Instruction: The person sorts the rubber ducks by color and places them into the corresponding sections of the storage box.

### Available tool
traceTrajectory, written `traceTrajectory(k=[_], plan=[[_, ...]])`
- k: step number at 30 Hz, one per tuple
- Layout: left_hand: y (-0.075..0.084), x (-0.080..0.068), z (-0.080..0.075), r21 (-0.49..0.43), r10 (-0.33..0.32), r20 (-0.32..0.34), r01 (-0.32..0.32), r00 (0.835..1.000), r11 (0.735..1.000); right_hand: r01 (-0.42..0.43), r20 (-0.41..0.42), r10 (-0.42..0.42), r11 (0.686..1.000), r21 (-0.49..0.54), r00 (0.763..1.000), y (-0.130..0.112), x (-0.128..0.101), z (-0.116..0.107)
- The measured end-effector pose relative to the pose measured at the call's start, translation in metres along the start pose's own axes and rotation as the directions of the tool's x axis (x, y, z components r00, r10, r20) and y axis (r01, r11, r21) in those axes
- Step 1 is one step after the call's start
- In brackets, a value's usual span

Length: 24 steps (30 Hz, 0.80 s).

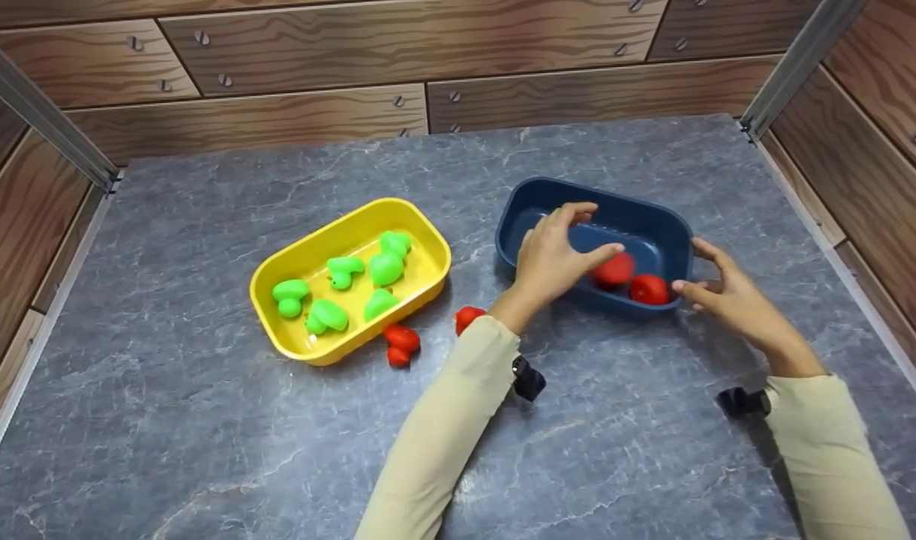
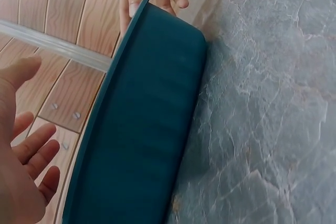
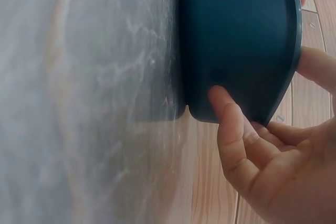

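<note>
Over the dark blue bin [image 1: 604,196], my left hand [image 1: 551,251] has its fingers and thumb spread apart, holding nothing. Below its thumb, a blurred red toy duck [image 1: 615,270] shows inside the bin, beside another red duck [image 1: 650,289]. At the bin's right end my right hand [image 1: 735,300] holds the rim, thumb on the edge and fingers [image 3: 231,129] against the outer wall. In the left wrist view, the left hand [image 2: 23,145] is apart from the bin's side [image 2: 142,108].
A yellow bin [image 1: 349,225] with several green toy ducks [image 1: 328,315] stands to the left. One red duck [image 1: 402,345] lies by its near side; another red duck [image 1: 469,319] is partly behind the left forearm. Wood-patterned panels [image 1: 315,45] border the grey marbled table [image 1: 202,420].
</note>
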<state>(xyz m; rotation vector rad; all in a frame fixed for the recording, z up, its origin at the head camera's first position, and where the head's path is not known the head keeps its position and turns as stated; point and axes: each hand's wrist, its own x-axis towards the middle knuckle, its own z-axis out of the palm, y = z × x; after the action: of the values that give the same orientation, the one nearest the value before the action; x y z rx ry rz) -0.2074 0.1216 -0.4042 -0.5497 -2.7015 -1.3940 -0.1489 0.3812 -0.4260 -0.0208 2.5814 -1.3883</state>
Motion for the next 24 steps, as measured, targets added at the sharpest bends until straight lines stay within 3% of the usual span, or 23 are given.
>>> traceTrajectory(k=[4,7,12,17,24], plan=[[-0.002,-0.002,-0.005,-0.032,0.015,-0.007,-0.015,1.0,0.999,-0.004,-0.001,0.004,1.0,0.01,1.0,0.0,-0.001,-0.001],[-0.005,-0.007,-0.012,-0.129,0.026,-0.017,-0.028,1.0,0.991,-0.004,0.01,0.003,1.0,0.02,1.0,0.001,0.0,-0.001],[-0.013,-0.018,-0.03,-0.317,0.041,-0.039,-0.051,0.998,0.947,-0.001,0.017,0.0,1.0,0.027,1.0,0.001,0.0,0.0],[-0.023,-0.031,-0.049,-0.376,0.049,-0.053,-0.065,0.997,0.924,0.006,0.017,-0.006,1.0,0.012,1.0,0.0,-0.001,0.0],[-0.038,-0.051,-0.075,-0.366,0.075,-0.054,-0.09,0.996,0.926,0.002,0.016,-0.002,1.0,0.001,1.0,0.001,0.0,0.0]])
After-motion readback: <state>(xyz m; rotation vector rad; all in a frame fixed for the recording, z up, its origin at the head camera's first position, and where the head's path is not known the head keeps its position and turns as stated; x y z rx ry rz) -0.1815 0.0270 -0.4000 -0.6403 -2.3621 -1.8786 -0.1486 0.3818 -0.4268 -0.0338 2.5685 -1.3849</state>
